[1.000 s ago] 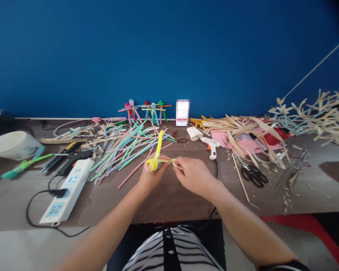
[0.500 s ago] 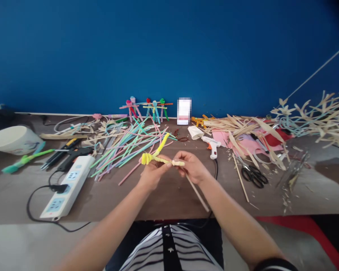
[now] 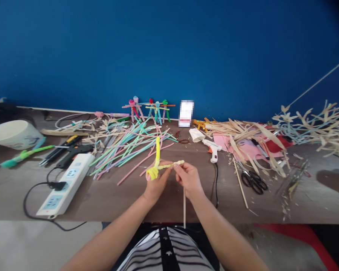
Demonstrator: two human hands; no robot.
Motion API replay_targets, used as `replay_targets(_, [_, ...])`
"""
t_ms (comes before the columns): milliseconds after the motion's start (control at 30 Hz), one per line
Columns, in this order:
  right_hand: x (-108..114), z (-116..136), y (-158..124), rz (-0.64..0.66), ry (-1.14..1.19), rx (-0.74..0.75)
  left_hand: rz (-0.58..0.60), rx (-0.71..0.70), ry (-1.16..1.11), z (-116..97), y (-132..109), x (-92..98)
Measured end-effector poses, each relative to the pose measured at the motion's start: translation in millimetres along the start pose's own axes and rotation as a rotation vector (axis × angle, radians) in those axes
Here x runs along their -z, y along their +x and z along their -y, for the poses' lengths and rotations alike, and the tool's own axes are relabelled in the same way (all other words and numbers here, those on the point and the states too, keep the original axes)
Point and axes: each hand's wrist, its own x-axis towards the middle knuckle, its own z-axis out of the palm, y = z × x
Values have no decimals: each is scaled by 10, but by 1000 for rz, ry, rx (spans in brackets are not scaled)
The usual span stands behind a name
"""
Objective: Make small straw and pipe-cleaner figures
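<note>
Over the near middle of the table, both of my hands hold a yellow pipe cleaner (image 3: 158, 148). It has a coil at its left end, one arm standing up and a twisted stem running right to a pale tip. My left hand (image 3: 155, 188) is closed round the piece near the coil. With thumb and fingers, my right hand (image 3: 191, 180) pinches the stem close to its pale tip. A pale pipe cleaner length (image 3: 184, 210) hangs straight down from below the right hand; its top end is hidden by the fingers.
Loose pastel pipe cleaners (image 3: 130, 145) lie behind my left hand, with a power strip (image 3: 69, 188) and a white bowl (image 3: 15, 135) further left. Pipe cleaner figures (image 3: 157, 113) stand by the wall. Right are a white glue gun (image 3: 214, 148), scissors (image 3: 254, 181) and dried strips (image 3: 234, 130).
The yellow piece has turned, so its arm points straight up and its coil sits lower. The hanging pale length has swung from slanting right to vertical.
</note>
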Motion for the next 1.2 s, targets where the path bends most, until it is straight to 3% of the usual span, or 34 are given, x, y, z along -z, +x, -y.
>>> replay_targets(133, [-5,15,-14,-6,57,-23,110,13,28,5,-17,66])
replay_targets(233, [22,48,-3,-15,38,32,243,118,-87,12,-17,105])
replay_targets(467, [185,68,74,-77,-251,307,362,457,-732,58,-129,129])
replay_targets(567, [252,98,64,-34,-373,376,429,695,-1020,51,-166,160])
replay_targets(667, [310,152,31,36,-466,401,436,915,-1162,19,-156,229])
replay_targets(833, [409,228,10,81,-484,393,498,1124,-1110,-59,-121,359])
replay_targets(1000, [469,233,25,117,-465,394,516,1260,-1085,-132,-109,353])
replay_targets(1100, [495,232,20,127,-457,395,380,1295,-949,-132,-125,330])
replay_targets(1200, [535,259,1,169,-462,408,164,1100,-641,-134,-117,368])
